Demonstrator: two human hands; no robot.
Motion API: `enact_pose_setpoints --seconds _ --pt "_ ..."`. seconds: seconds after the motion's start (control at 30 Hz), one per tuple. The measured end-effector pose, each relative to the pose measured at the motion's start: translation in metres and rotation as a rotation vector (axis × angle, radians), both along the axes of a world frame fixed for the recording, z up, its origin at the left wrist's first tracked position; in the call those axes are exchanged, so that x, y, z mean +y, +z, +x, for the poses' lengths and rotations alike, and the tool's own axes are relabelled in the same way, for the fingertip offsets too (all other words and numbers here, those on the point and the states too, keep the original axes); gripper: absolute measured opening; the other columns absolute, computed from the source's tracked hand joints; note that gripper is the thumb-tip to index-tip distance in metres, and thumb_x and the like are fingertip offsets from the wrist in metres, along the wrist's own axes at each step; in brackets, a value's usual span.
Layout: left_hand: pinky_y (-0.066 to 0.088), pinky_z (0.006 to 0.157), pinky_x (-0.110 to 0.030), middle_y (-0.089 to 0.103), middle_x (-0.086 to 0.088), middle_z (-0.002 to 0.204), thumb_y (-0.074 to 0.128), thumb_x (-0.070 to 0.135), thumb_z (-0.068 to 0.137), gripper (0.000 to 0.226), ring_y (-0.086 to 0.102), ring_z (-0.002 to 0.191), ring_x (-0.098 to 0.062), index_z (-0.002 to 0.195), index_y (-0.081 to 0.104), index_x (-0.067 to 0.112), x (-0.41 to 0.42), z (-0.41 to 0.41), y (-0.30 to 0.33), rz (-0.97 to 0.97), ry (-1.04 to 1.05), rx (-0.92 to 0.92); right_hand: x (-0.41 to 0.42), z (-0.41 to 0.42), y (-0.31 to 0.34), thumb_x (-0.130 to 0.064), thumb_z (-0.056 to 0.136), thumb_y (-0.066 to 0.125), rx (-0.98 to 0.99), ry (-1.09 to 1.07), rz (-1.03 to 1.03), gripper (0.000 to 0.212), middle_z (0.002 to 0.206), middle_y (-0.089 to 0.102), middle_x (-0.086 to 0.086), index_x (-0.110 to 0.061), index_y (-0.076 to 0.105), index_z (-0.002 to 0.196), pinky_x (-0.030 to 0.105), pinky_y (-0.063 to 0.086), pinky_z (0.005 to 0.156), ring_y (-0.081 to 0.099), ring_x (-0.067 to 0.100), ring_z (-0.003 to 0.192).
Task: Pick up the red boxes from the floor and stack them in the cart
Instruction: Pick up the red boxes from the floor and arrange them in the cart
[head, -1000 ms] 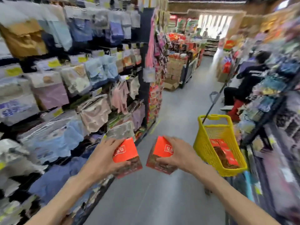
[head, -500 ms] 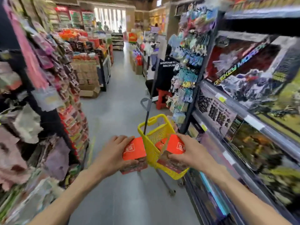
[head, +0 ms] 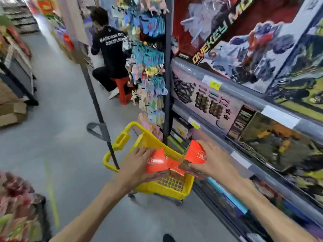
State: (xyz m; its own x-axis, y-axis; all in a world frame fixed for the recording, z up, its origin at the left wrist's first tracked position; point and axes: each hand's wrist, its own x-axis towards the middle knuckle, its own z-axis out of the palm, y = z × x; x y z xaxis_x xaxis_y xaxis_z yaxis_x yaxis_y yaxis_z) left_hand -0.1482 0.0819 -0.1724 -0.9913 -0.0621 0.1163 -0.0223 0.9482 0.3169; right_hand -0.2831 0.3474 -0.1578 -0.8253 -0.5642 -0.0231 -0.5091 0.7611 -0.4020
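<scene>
A yellow plastic cart (head: 153, 186) on wheels stands on the grey floor beside the right-hand shelves. My left hand (head: 138, 165) grips a red box (head: 156, 162) held over the cart's opening. My right hand (head: 212, 162) grips a second red box (head: 196, 153), tilted, above the cart's right rim. Between the two held boxes, part of another red box (head: 175, 169) shows inside the cart. The cart's dark pull handle (head: 99, 123) rises up and to the left.
Shelves of large toy boxes (head: 244, 84) line the right side, close to the cart. A person in black sits on a red stool (head: 122, 89) further down the aisle. Cardboard boxes (head: 12, 109) lie at the left. Hanging goods (head: 150, 70) fill the rack end.
The view has swung right and closer to the cart. Both hands have moved forward with their red boxes, from short of the cart to over its opening.
</scene>
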Motion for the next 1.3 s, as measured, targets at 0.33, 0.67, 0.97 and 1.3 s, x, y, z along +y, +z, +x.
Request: enact_pose_setpoints --seconds 0.33,0.67,0.97,1.3 --pt "0.045 0.096 -0.043 0.053 -0.001 0.130 0.074 0.067 0.064 0.092 0.049 0.114 -0.030 0.139 0.043 0.024 -0.062 -0.140 -0.163 -0.107 -0.207 -0.288 -0.061 -0.062 -0.123 -0.084 0.065 0.062 -0.149 -0.258 0.119 0.101 0.136 0.051 -0.006 -0.035 0.032 0.147 0.042 0.041 0.102 0.047 0.023 0.124" --pt "0.052 0.089 -0.050 0.059 -0.003 0.122 0.090 0.049 0.051 0.096 0.054 0.109 -0.032 0.132 0.046 0.021 -0.088 -0.196 -0.344 -0.177 -0.370 -0.418 -0.089 -0.054 -0.258 -0.082 0.066 0.048 -0.199 -0.429 0.126 0.098 0.135 0.054 -0.002 -0.030 0.038 0.148 0.049 0.044 0.100 0.050 0.027 0.121" --pt "0.038 0.109 -0.047 0.046 -0.001 0.137 0.082 0.046 0.070 0.092 0.044 0.125 -0.029 0.145 0.034 0.022 -0.092 -0.209 -0.430 -0.175 -0.450 -0.462 -0.096 -0.047 -0.337 -0.071 0.067 0.072 -0.231 -0.351 0.192 0.099 0.139 0.050 -0.002 -0.029 0.035 0.150 0.045 0.036 0.107 0.046 0.024 0.126" --pt "0.043 0.098 -0.040 0.041 -0.011 0.126 0.085 0.034 0.066 0.087 0.042 0.113 -0.029 0.136 0.038 0.012 -0.079 -0.196 -0.469 -0.263 -0.307 -0.452 -0.108 -0.055 -0.396 -0.059 0.063 0.082 -0.212 -0.257 0.268 0.102 0.138 0.049 0.000 -0.023 0.038 0.148 0.049 0.032 0.111 0.044 0.026 0.127"
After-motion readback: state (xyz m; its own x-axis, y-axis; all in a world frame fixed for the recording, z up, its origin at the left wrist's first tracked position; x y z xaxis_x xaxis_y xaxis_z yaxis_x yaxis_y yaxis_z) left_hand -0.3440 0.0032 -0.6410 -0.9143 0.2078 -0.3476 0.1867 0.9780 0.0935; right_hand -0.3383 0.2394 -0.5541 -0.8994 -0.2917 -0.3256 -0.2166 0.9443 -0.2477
